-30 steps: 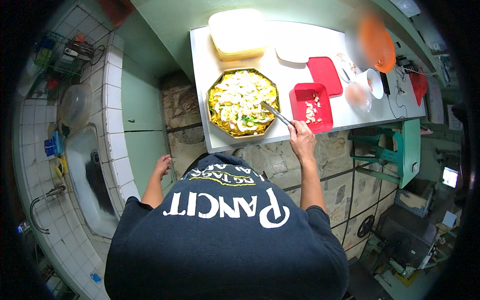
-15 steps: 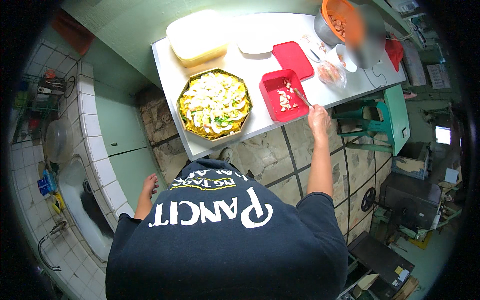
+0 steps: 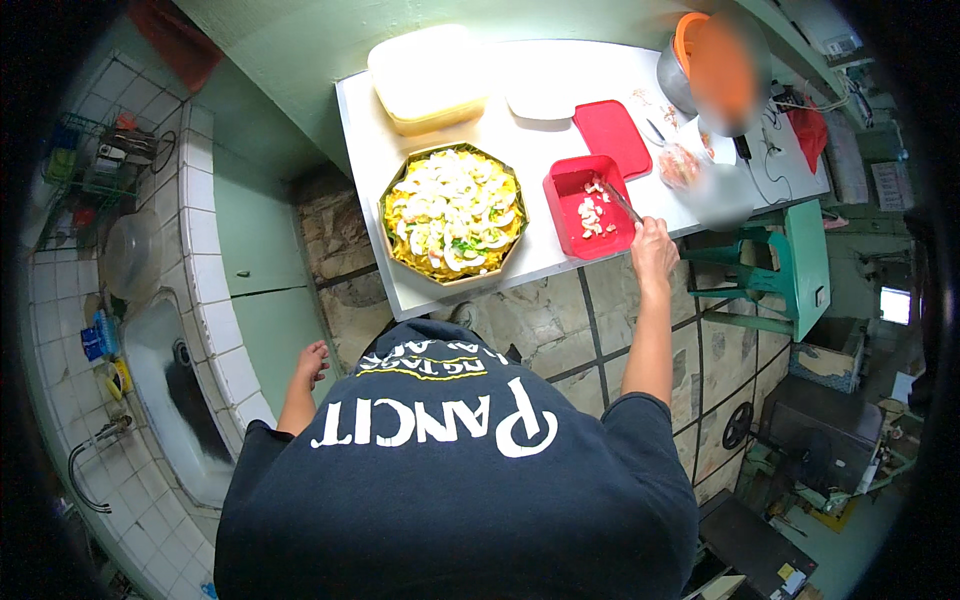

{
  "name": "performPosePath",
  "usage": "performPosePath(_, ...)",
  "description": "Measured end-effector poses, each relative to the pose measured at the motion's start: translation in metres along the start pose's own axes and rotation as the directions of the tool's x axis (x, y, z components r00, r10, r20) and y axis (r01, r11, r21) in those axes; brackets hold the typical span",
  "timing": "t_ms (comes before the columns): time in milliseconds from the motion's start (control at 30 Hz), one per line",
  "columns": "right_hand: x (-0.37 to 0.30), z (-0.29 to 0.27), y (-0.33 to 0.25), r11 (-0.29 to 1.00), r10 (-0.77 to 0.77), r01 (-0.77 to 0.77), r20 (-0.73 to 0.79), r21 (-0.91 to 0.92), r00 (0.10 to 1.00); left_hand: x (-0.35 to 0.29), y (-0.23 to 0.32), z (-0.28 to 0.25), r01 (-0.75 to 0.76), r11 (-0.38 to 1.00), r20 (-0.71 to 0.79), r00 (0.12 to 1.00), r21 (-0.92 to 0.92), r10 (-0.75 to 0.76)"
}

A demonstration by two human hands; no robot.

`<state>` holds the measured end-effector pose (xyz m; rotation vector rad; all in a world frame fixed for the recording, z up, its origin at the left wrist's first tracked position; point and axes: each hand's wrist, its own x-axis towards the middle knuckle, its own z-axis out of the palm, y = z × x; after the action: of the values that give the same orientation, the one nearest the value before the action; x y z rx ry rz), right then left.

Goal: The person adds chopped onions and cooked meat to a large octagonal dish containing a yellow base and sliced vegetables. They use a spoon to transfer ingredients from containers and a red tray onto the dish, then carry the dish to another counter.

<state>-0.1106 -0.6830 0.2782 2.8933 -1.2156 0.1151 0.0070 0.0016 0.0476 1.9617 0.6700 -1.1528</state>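
My right hand (image 3: 654, 246) is closed around the handle of a slim metal utensil (image 3: 622, 203), whose kind I cannot make out. The utensil slants over the right rim into a red square plastic box (image 3: 567, 215). Pale chunks of food (image 3: 592, 214) lie scattered on the bottom of that box. Left of it stands an octagonal tray (image 3: 402, 264) of yellow noodles (image 3: 420, 243) topped with egg slices and green bits. My left hand (image 3: 313, 362) hangs below the table's left end, empty, its fingers loosely bent and apart.
On the white table (image 3: 540, 230) are a yellowish tub (image 3: 425, 90), a red lid (image 3: 612, 138), a plastic bag of food (image 3: 680, 165) and a metal pot (image 3: 675, 82). A green stool (image 3: 757, 258) stands beyond my right hand. A tiled sink (image 3: 170, 390) is at left.
The whole view has shifted, so the table sits further right and slightly lower. My right hand still holds the utensil in the red box, now slightly nearer the box.
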Motion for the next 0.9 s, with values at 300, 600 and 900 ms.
performPosePath(300, 0.014, 0.018, -0.015, 0.999, 0.014, -0.013, 0.030, -0.037, 0.999, -0.005, 0.019, 0.007, -0.011, 1.000, -0.017, 1.000, -0.010, 0.010)
performPosePath(600, -0.074, -0.021, -0.056, 0.730, -0.236, 0.151, 0.039, 0.667, 0.971, -0.023, 0.012, 0.012, 0.053, 0.998, -0.035, 0.998, 0.024, -0.052)
performPosePath(900, -0.124, -0.005, -0.100, 0.788, -0.435, 0.323, 0.103, 0.524, 0.895, -0.018, 0.004, 0.013, 0.040, 0.999, -0.032, 0.999, -0.003, -0.040)
